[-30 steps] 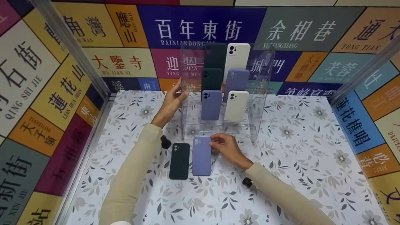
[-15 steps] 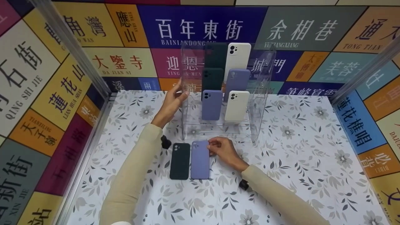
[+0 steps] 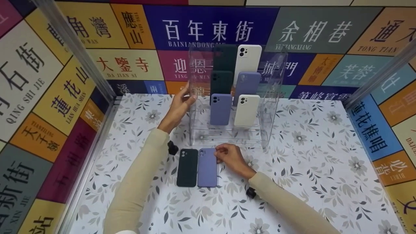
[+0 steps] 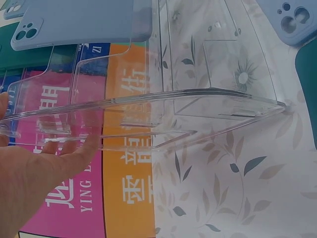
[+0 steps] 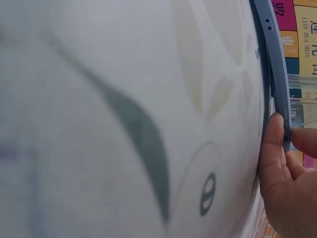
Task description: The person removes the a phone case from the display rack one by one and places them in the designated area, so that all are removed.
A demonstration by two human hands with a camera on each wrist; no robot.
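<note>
My left hand point(image 3: 177, 109) holds the left side panel of a clear acrylic display stand point(image 3: 201, 131); in the left wrist view some fingers show through the panel. Just in front of the stand, my right hand point(image 3: 234, 160) pinches the upper right edge of a purple phone case point(image 3: 207, 169). Seen edge-on in the right wrist view, this purple case point(image 5: 280, 59) sits between thumb and fingers. Close on its left lies a dark green phone case point(image 3: 187, 169), back side up. The two cases are side by side, nearly level.
On the stand's tiers lean a dark green case point(image 3: 225, 57) and a white case point(image 3: 248, 63) at the top, dark green and purple in the middle, purple and white at the bottom. A floral cloth point(image 3: 308, 195) covers the table. Printed walls point(image 3: 126, 65) enclose it.
My right hand has drawn the purple case slightly left and towards me, from higher up and apart to beside the dark green case. The left hand stays on the stand.
</note>
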